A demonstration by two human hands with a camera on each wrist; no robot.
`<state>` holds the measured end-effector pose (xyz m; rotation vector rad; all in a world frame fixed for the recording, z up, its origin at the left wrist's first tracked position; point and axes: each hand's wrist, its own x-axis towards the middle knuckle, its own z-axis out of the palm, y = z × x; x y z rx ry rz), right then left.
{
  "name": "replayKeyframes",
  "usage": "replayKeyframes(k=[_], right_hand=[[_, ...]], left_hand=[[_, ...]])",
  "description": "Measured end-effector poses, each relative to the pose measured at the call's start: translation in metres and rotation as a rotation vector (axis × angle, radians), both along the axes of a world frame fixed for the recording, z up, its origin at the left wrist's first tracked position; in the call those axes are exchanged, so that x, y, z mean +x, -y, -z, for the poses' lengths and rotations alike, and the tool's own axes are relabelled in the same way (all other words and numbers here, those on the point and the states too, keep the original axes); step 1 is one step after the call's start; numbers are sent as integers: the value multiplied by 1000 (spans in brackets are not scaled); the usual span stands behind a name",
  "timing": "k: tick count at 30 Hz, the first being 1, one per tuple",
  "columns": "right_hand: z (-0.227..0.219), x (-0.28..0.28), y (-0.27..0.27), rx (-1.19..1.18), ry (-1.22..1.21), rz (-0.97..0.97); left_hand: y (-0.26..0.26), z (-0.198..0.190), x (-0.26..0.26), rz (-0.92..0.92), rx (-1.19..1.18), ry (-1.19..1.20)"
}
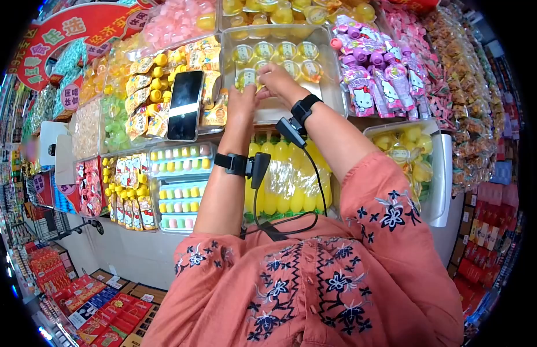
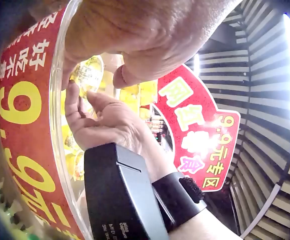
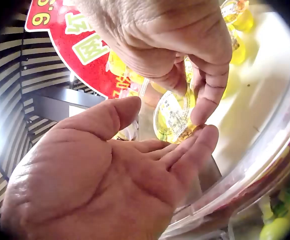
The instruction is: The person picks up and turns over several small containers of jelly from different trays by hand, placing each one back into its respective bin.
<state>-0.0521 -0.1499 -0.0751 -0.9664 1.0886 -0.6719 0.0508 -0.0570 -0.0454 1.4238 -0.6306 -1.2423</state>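
Observation:
In the head view both hands meet over a clear plastic tray (image 1: 326,92) holding several yellow jelly cups (image 1: 264,50). My right hand (image 1: 281,84) reaches in from the right. In the right wrist view its thumb and forefinger pinch a yellow jelly cup (image 3: 172,117) with a printed lid. Below that, my left hand (image 3: 125,175) has its palm turned up and its fingers nearly straight, fingertips right at the right hand's forefinger. From the left wrist view, the left thumb (image 2: 127,75) stands apart from its fingers, above the right hand (image 2: 112,122).
A phone (image 1: 185,107) lies on yellow snack packs left of the tray. Purple pouches (image 1: 387,72) fill the right side. Nearer me are long yellow pouches (image 1: 288,173), a tray of pastel sweets (image 1: 179,191) and a bin of yellow cups (image 1: 401,144). Red signs (image 1: 63,43) stand at the back left.

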Motion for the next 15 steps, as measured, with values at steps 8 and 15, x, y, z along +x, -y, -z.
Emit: replayKeyframes(k=[8,15], right_hand=[[12,13,5,-91,-189,-1],[31,19,8,-157,-220,-14]], left_hand=[[6,-3,3,35,76,-5],[10,10,11,112,83,73]])
